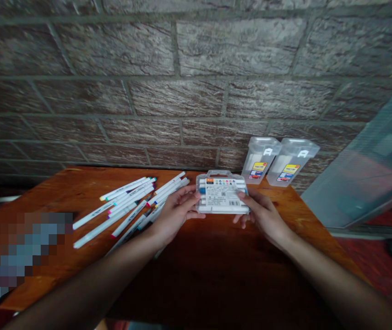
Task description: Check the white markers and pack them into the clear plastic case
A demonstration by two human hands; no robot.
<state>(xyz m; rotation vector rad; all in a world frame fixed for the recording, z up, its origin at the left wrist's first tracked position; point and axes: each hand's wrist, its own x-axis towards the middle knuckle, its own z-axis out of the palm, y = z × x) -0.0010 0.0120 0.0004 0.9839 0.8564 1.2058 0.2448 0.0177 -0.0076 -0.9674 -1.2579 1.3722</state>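
A clear plastic marker case (221,195) with a handle at its far edge is held between both hands above the wooden table. Through its lid I see white markers and a printed label. My left hand (173,208) grips the left edge, thumb on top and fingers beneath. My right hand (261,211) holds the right edge, with the thumb on the lid and some fingers below. Left of the case lies a loose spread of white markers (127,208) with coloured ends, several of them partly hidden behind my left hand and forearm.
Two translucent lidded containers (259,160) with yellow labels stand at the table's back right, near the stone-patterned wall (199,101). A blurred-out object (24,256) lies on the table (89,275) at the left. A translucent panel (361,169) rises beyond the right edge.
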